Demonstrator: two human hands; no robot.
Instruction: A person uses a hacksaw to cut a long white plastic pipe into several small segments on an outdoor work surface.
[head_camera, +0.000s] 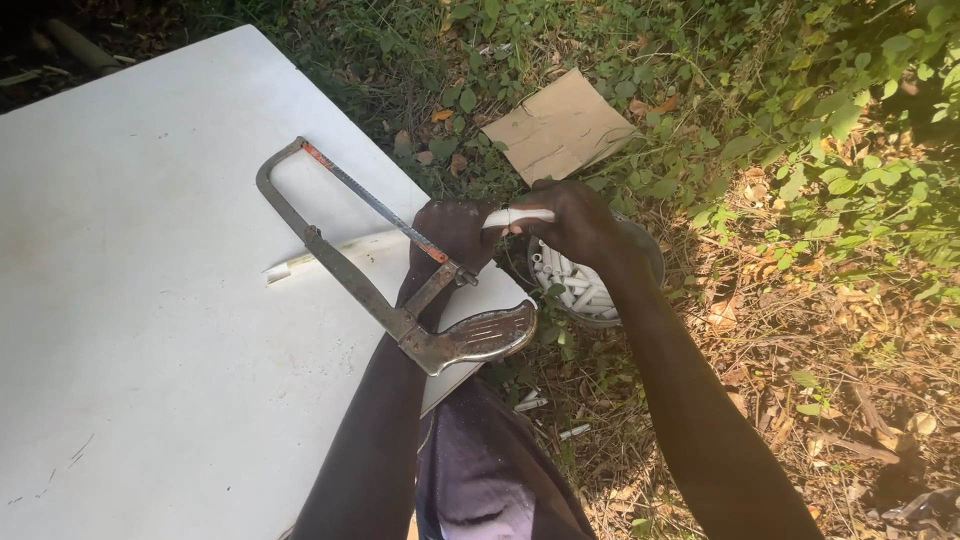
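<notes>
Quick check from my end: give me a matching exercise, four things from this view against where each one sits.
Things:
1. hacksaw
2. white pipe
3. bowl of cut pieces
4. cardboard piece

Places:
A. on the ground beneath the right hand
B. lying flat on the white board
C. among the weeds beyond the hands
D. on the board, its far end past the edge in both hands

Pairs: 1-B, 2-D, 3-A, 4-C

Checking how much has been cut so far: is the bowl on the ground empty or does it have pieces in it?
Not empty: the round bowl holds many short white pipe pieces, partly hidden by the right hand.
</notes>
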